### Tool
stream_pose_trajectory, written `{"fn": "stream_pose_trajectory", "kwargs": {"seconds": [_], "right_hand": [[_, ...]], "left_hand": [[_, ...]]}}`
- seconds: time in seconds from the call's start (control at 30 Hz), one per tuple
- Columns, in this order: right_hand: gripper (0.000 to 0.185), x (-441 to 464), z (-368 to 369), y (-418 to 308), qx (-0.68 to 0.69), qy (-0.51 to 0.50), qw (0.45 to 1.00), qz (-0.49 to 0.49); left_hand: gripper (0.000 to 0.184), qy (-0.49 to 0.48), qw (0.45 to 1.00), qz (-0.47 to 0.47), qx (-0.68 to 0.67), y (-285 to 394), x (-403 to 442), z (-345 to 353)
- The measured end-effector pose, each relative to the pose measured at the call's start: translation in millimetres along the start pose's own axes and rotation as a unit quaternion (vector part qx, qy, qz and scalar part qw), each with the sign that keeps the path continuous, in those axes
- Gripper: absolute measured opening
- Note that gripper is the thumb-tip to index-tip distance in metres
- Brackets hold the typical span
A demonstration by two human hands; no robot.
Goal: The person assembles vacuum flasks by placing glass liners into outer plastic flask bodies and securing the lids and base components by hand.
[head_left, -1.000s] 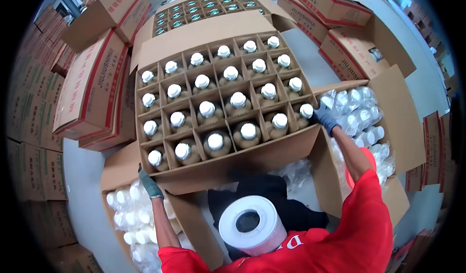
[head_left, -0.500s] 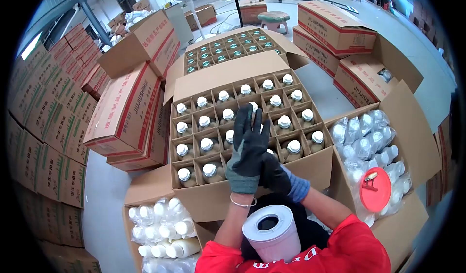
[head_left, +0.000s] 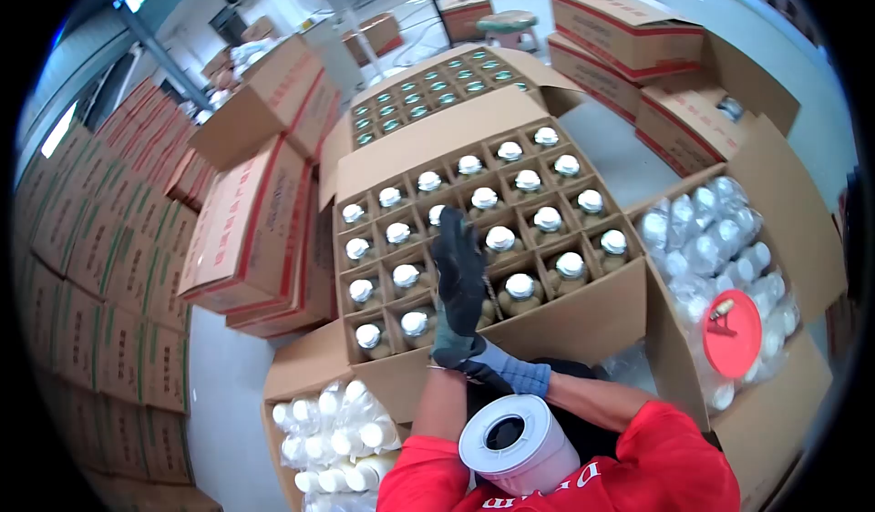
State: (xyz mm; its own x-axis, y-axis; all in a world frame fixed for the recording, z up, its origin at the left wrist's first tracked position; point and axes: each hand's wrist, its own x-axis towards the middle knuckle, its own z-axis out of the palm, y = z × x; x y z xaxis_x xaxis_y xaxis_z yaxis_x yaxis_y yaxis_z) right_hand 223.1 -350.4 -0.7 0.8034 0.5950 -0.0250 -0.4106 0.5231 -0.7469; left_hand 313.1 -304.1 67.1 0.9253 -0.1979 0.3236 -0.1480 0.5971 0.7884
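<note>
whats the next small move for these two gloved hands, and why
Perhaps a small tug on the left glove's cuff with the right hand: it is against that cuff, and the left hand is outstretched over the capped bottles, which would suit snugging the glove.

floor [head_left: 223, 403]: pale grey | wall [head_left: 202, 6]: white | stool [head_left: 508, 24]: greenish | window [head_left: 59, 129]: bright, left

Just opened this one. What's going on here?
A person in a red shirt has both gloved hands together over an open, divided carton of white-capped bottles. The left hand is spread flat, while the right hand is at the left glove's cuff; whether it grips is unclear. Neither hand holds a bottle. Another divided carton stands behind, with green-topped bottles.
</note>
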Motion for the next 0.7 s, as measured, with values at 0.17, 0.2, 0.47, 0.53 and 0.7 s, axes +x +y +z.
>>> {"fn": "stream_pose_trajectory", "kwargs": {"seconds": [0.17, 0.2, 0.47, 0.53, 0.7], "right_hand": [[0.047, -50, -29, -38, -0.413, -0.047, 0.909, 0.034], [0.052, -72, -35, -65, -0.454, -0.015, 0.891, -0.010], [0.055, -87, -249, -164, -0.792, 0.336, 0.510, 0.027], [0.062, -83, -277, -152, -0.787, 0.304, 0.525, 0.111], [0.052, -98, -176, -172, -0.828, 0.297, 0.474, -0.041]], "left_hand": [[0.051, 0.022, 0.976, -0.105, 0.188, 8, -27, 19], [0.042, 0.008, 0.980, -0.100, 0.172, 16, -42, 16], [0.052, -0.036, 0.942, -0.175, 0.284, 43, -193, 35], [0.047, -0.013, 0.949, -0.203, 0.242, 29, -197, 48], [0.046, 0.061, 0.958, -0.181, 0.214, 15, -193, 48]]}}
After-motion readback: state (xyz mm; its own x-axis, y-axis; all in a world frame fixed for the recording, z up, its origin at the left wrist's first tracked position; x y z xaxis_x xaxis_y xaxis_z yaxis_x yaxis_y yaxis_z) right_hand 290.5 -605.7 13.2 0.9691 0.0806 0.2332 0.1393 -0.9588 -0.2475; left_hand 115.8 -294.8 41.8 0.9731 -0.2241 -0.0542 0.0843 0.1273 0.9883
